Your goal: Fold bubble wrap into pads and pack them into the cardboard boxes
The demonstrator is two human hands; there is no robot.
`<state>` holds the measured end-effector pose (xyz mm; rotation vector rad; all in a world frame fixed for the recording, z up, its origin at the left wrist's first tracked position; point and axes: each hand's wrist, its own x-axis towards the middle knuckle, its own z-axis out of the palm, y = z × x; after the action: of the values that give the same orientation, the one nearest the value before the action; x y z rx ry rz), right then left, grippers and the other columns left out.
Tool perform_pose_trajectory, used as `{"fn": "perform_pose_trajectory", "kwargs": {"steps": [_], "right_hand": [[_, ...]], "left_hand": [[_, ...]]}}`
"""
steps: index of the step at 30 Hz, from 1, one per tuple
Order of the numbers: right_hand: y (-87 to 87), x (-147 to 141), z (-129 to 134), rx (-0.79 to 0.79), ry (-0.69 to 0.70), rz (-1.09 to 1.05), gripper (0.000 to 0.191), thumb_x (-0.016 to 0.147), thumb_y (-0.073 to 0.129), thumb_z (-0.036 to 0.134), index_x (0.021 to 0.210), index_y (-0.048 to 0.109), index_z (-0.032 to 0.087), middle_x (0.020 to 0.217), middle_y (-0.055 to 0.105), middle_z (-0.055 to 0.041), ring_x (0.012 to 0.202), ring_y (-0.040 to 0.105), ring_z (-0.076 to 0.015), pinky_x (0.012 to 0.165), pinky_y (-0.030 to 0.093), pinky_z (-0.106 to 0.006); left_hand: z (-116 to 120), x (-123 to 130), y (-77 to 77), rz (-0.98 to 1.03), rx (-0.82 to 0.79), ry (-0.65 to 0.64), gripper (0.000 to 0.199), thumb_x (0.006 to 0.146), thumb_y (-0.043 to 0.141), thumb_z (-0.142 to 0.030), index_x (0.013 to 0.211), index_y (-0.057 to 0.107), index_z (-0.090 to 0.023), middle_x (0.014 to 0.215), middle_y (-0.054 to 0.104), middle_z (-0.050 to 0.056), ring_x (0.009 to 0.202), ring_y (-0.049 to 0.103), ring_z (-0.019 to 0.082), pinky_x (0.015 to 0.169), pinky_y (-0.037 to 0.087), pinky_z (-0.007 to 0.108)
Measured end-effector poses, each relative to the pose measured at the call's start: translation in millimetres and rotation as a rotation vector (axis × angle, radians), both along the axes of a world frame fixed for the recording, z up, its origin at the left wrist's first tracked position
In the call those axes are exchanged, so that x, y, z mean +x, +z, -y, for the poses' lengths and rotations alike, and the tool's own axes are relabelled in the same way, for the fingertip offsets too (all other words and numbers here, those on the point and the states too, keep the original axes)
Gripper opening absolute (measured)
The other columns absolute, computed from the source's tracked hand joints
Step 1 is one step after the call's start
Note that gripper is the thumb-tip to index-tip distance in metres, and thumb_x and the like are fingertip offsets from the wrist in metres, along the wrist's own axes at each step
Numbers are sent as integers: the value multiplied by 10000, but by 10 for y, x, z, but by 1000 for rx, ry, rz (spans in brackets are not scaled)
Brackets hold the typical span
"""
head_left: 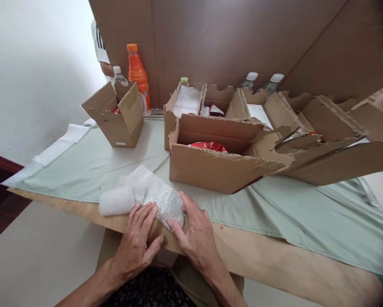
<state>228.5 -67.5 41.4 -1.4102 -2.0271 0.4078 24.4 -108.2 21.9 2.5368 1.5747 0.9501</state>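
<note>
A clear bubble wrap sheet (pixel 164 198) lies slanted near the table's front edge. Its left part joins or overlaps a rolled piece of bubble wrap (pixel 117 200); I cannot tell which. My left hand (pixel 139 238) rests with fingers stretched out against the near edge of the wrap, its thumb held apart. Around the right end of the sheet is my right hand (pixel 197 234), with the thumb on the near side and the fingers along the far side. Whether anything is wrapped inside cannot be seen.
Behind the wrap stands an open cardboard box (pixel 210 170) with a red packet (pixel 208 146) inside. Several more boxes line the right and back. A smaller box (pixel 121 123) stands left, near an orange drink bottle (pixel 138 76). A person's sleeve (pixel 99 42) shows beyond the cardboard wall (pixel 210 47).
</note>
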Motion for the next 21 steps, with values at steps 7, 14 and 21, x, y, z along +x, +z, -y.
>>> {"fn": "perform_pose_trajectory", "kwargs": {"steps": [7, 14, 21], "right_hand": [[-162, -141, -113, 123, -69, -26, 222, 997, 497, 142, 989, 704, 222, 979, 747, -53, 879, 692, -211, 783, 484, -364], [-107, 150, -61, 15, -111, -337, 140, 986, 584, 228, 984, 724, 236, 937, 744, -30, 875, 707, -177, 795, 551, -303], [-15, 659, 128, -52, -155, -331, 156, 955, 592, 255, 961, 746, 228, 928, 743, -37, 850, 717, -166, 742, 565, -267]], "left_hand": [[-322, -592, -35, -85, -32, 5, 565, 1026, 488, -278, 1580, 413, -196, 1474, 624, 151, 1411, 547, 321, 1226, 387, 546], [-778, -1096, 41, -102, -17, 303, 422, 1059, 409, -409, 1250, 696, -166, 1311, 705, 181, 1377, 563, 400, 1172, 401, 652], [-526, -560, 99, 0, 46, 206, 329, 1003, 562, -288, 1300, 645, -171, 1391, 658, 176, 1389, 568, 354, 1166, 453, 589]]}}
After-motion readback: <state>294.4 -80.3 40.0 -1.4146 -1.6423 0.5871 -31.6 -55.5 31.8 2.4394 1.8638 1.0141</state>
